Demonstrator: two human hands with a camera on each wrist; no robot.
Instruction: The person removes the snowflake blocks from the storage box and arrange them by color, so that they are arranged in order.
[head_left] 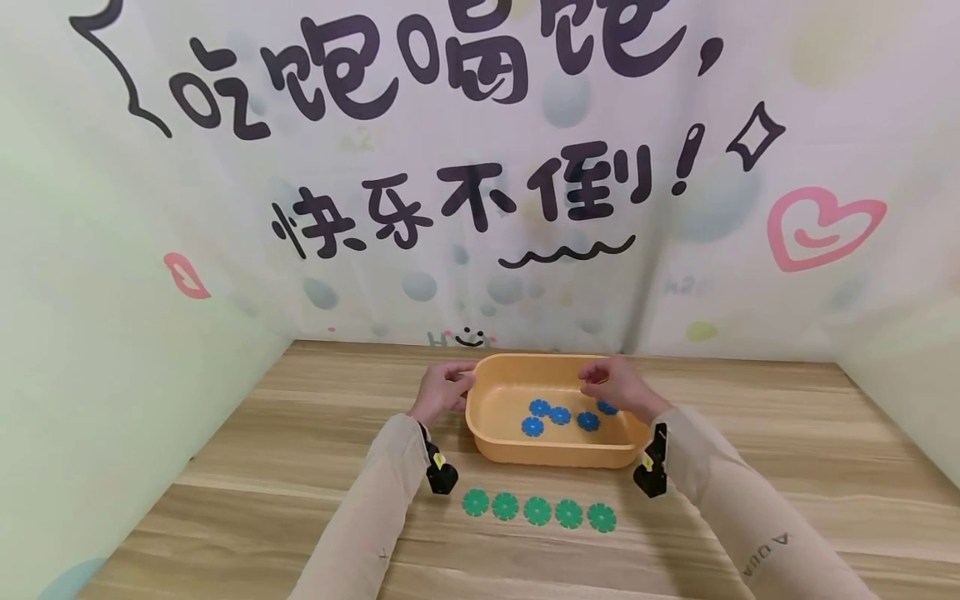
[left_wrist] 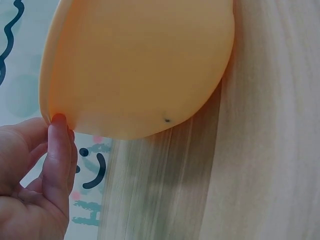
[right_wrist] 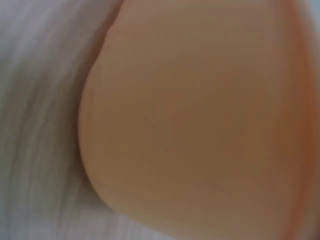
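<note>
An orange plastic basin (head_left: 555, 455) stands on the wooden table in the head view. Its left rim is pinched between the thumb and fingers of my left hand (head_left: 444, 390), and the left wrist view shows this hand (left_wrist: 50, 170) at the basin's edge (left_wrist: 145, 75). Over the basin's right part hovers my right hand (head_left: 617, 385), fingers loosely bent, with nothing seen between them. Several blue notched discs (head_left: 559, 415) lie flat inside the basin, one of them (head_left: 606, 407) partly hidden below the right hand. The right wrist view shows only the basin's blurred outer wall (right_wrist: 175, 125).
In front of the basin, several green notched discs (head_left: 537, 511) form a row on the wooden table (head_left: 247, 500). Behind the table hangs a white printed cloth (head_left: 420, 242) with black lettering. Each wrist carries a small black camera (head_left: 442, 477).
</note>
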